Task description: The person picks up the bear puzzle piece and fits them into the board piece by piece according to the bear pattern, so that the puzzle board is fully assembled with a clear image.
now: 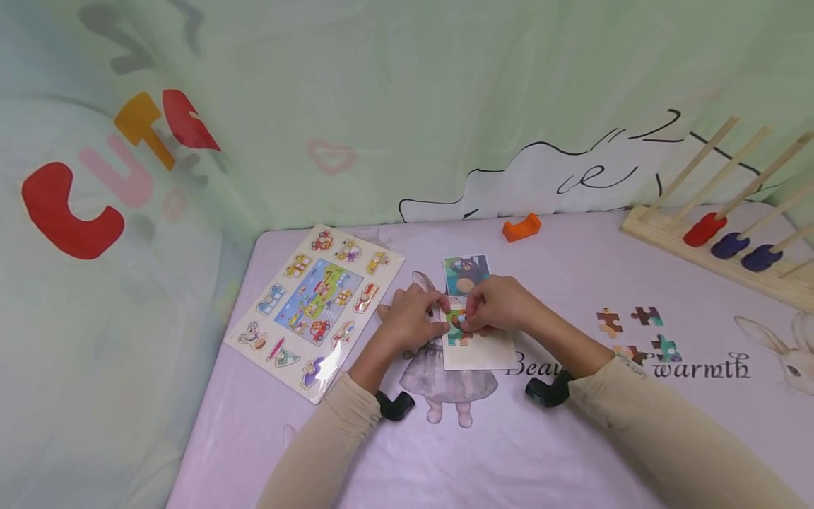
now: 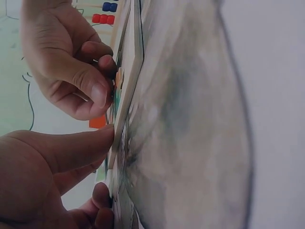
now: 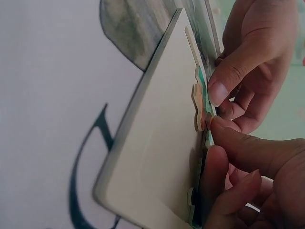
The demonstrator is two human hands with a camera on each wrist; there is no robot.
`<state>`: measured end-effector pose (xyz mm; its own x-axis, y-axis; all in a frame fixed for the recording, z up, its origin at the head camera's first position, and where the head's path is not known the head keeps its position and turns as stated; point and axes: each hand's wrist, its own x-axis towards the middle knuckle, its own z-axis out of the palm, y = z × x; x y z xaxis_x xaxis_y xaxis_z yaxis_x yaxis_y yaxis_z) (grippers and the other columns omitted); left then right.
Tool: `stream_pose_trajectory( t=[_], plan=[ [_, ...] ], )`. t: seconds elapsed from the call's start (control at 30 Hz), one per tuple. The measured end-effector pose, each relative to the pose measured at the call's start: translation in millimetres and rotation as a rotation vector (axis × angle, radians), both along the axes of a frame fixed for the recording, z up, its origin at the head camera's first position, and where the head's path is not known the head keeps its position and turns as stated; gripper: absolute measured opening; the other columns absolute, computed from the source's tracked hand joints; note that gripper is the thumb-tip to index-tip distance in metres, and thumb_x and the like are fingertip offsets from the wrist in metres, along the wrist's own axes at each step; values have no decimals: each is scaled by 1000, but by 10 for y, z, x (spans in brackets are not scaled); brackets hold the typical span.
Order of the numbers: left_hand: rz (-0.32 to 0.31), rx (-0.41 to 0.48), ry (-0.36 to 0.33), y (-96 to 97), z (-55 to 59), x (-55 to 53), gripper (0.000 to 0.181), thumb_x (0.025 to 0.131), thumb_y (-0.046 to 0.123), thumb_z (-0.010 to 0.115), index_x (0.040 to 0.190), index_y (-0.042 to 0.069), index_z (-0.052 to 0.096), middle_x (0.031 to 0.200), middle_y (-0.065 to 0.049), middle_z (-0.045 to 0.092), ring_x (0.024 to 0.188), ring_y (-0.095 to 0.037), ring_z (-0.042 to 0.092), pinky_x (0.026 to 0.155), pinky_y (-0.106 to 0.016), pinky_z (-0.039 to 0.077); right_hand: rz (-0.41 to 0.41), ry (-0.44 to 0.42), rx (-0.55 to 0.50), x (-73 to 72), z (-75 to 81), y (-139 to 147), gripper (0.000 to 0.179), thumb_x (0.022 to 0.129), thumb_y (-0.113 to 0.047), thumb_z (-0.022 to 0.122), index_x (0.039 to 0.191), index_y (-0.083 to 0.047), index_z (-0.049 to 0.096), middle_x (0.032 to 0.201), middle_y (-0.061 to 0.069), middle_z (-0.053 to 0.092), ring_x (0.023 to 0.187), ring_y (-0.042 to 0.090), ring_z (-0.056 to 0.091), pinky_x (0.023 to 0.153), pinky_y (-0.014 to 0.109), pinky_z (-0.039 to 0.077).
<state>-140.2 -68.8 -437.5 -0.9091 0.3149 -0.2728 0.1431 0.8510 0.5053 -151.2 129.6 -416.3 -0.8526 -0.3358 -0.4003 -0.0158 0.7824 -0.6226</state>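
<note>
A small pale puzzle board lies on the table before me, with joined bear jigsaw pieces along its left side. My left hand holds the board at its upper left, thumb against the side edge and bent fingers near the top. Over those pieces, my right hand pinches a small jigsaw piece between thumb and index finger; the fingertips hide much of it. In the right wrist view, joined pieces rise slightly from the board's surface. A bear picture card lies just beyond the board.
Several loose jigsaw pieces lie to the right. A wooden knob puzzle with vehicle shapes is at the left. An orange bracket-shaped block sits at the back, and a wooden peg stand with red and blue beads occupies the far right.
</note>
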Motion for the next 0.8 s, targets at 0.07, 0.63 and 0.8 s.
stream_pose_trajectory(
  t=[0.07,0.63,0.8],
  plan=[
    [0,1,0,-2,-1,2,17,88,33,77,101,34,66,102,2,52,107,-26,46,92,-62,32,-5,-5,6,-8,0,-17,18,83,-20,84,76,-11,71,65,3,65,61,15,57,57,26,42],
    [-18,2,3,-6,-11,-2,19,87,37,80,101,34,67,102,2,52,105,-25,45,89,-61,32,-14,-30,-9,-3,19,-29,17,81,-17,86,79,-9,71,66,4,65,61,17,61,57,25,44],
    [-17,-5,3,0,-5,7,22,85,38,81,100,34,66,110,0,56,108,-27,46,91,-63,32,-3,-12,0,-6,3,-29,21,77,-19,89,80,-10,70,66,4,63,63,17,58,57,25,46]
  ],
)
